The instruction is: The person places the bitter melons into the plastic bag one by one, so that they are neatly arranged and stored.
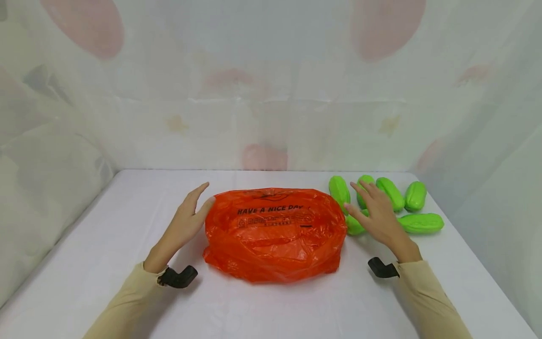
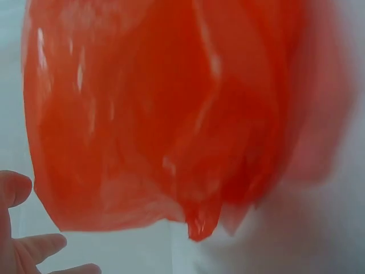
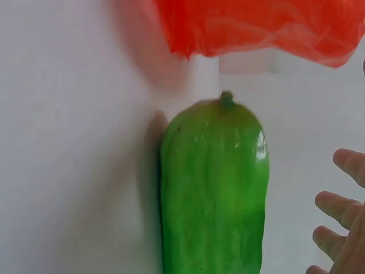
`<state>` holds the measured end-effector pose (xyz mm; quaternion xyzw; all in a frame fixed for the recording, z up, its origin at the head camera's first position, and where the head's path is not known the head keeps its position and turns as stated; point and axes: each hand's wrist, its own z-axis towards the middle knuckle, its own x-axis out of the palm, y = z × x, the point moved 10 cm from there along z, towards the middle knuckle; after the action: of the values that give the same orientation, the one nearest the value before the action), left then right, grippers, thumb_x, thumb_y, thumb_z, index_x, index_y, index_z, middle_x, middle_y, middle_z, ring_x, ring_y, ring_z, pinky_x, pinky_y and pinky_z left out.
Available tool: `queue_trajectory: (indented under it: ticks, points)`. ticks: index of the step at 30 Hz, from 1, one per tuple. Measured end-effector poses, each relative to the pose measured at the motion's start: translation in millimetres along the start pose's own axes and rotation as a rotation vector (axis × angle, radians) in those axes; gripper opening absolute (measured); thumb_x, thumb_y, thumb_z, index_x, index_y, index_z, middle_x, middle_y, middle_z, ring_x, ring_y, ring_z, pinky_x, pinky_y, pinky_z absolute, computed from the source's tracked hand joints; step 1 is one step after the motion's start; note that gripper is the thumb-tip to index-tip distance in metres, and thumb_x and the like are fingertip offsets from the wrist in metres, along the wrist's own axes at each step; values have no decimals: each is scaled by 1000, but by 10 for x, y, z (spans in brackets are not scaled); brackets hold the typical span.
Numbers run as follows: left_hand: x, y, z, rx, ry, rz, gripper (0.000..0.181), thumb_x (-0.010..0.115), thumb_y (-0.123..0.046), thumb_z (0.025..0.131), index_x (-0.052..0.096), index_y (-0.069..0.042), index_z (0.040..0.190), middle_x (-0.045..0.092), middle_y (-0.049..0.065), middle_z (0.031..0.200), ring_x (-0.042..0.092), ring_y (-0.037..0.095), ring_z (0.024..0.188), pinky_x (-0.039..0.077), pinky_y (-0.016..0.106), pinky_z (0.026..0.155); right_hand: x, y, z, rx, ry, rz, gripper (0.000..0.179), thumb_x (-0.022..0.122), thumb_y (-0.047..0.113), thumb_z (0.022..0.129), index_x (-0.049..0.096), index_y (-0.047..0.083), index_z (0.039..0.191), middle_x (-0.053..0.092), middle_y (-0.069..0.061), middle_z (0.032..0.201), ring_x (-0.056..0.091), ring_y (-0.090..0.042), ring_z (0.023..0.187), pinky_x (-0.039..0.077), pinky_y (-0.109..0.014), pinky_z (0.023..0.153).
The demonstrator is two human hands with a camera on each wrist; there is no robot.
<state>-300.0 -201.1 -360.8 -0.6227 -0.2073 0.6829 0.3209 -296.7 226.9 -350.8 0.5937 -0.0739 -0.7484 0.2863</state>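
An orange-red plastic bag (image 1: 275,240), printed "HAVE A NICE DAY", sits puffed up and crumpled in the middle of the table. At its left side is my left hand (image 1: 186,219), fingers extended, with the thumb by the bag's upper edge; whether they touch I cannot tell. My right hand (image 1: 378,216) is on the other side, fingers spread and gripping nothing, over a group of several green cucumber-like vegetables (image 1: 421,223). The right wrist view shows one such vegetable (image 3: 214,188) close up, its stem end toward the bag (image 3: 262,28). My right hand partly hides some of them in the head view.
A white cloth covers the table (image 1: 262,313). Behind it hangs a pale curtain (image 1: 296,122) with faded pink and yellow patterns, and similar sheets enclose both sides. Black wrist mounts (image 1: 179,277) stick out from the sleeves.
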Motion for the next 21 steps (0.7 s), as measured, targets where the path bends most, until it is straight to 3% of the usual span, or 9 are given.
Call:
queue_trajectory:
  ticks: [8, 14, 21]
  points:
    - [84, 0, -102, 12, -6, -63, 65, 44, -47, 102, 30, -13, 155, 32, 18, 159, 34, 44, 142, 31, 68, 109, 66, 114, -30, -4, 44, 50, 66, 53, 42, 98, 36, 10, 153, 30, -21, 159, 23, -48, 146, 17, -71, 113]
    - [128, -84, -140, 112, -11, -80, 57, 50, -37, 102, 36, -14, 152, 39, 17, 154, 40, 41, 138, 34, 65, 109, 172, 173, -67, 28, 120, 141, 64, 52, 43, 99, 35, 14, 154, 27, -17, 161, 23, -44, 147, 23, -73, 110]
    - [134, -118, -148, 157, -9, -42, 40, 56, -27, 100, 56, -11, 137, 55, 15, 141, 47, 36, 132, 42, 62, 101, 197, 320, -83, -60, 105, 133, 60, 59, 41, 97, 42, 17, 150, 35, -14, 158, 31, -40, 145, 31, -68, 109]
